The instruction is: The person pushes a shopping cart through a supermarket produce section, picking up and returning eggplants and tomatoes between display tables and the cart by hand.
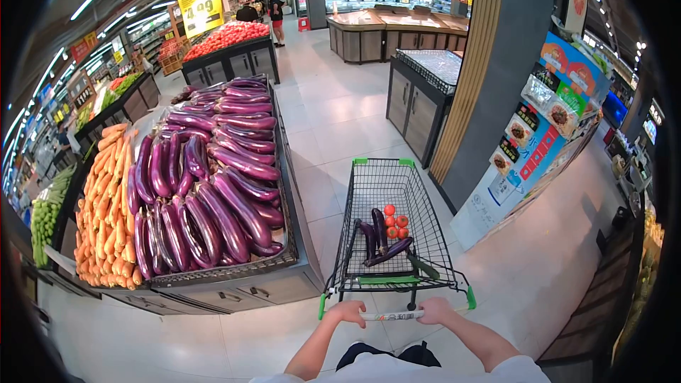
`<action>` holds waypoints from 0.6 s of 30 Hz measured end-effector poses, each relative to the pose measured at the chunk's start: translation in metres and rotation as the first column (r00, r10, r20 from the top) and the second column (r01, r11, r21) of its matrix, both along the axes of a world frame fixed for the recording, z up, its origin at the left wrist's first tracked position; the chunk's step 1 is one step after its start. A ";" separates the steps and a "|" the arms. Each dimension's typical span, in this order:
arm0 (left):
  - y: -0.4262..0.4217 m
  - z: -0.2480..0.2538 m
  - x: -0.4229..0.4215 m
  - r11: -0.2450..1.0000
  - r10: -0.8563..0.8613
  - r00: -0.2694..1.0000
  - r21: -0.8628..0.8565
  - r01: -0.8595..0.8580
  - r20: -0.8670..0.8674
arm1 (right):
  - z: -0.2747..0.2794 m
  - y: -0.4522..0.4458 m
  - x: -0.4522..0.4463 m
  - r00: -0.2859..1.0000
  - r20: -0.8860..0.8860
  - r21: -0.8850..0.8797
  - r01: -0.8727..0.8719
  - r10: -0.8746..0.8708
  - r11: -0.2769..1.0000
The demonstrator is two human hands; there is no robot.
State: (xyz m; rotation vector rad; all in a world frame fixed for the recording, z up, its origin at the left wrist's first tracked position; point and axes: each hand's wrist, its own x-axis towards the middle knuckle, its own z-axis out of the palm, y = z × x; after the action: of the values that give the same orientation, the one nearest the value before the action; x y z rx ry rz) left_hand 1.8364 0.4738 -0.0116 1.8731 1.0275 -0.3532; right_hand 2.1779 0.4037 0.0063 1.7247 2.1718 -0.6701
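Note:
My left hand [347, 313] and my right hand [435, 311] are wrapped round the white handle [394, 316] of a shopping cart [353, 202], one near each end. The cart has a dark wire basket with green corner pieces. Inside it lie three dark purple eggplants [380, 230], several red tomatoes [397, 232] in a small cluster, and a long dark green vegetable [424, 267], perhaps a cucumber, close to the handle end.
Left of the cart stands a produce stand with piled eggplants [220, 213] and carrots [106, 220]. Tomatoes [230, 37] are heaped farther back. A grey pillar [489, 92] and a cardboard display [507, 177] flank the right side. Pale tiled floor [312, 117] runs ahead; a person [275, 18] stands far off.

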 end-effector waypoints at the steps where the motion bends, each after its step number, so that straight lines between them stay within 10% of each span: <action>1: 0.010 -0.004 0.005 1.000 0.031 1.000 0.003 -0.031 -0.002 | 0.000 0.012 0.005 1.000 -0.011 -0.001 -0.004 0.004 1.000; 9: 0.089 -0.007 0.052 0.973 0.207 0.970 -0.074 -0.218 -0.130 | 0.014 0.129 0.053 0.998 -0.052 -0.017 -0.042 0.041 0.999; 18: 0.145 0.037 0.133 0.716 0.426 0.892 0.659 -0.230 -0.150 | 0.004 0.274 0.117 0.983 -0.148 0.143 -0.090 0.111 0.986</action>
State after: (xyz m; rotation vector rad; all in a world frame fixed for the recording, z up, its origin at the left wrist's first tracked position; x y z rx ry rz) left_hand 1.9691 0.6187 0.0253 2.1899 1.8414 -0.0612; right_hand 2.2953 0.6776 0.0103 1.6635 2.4457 -0.6646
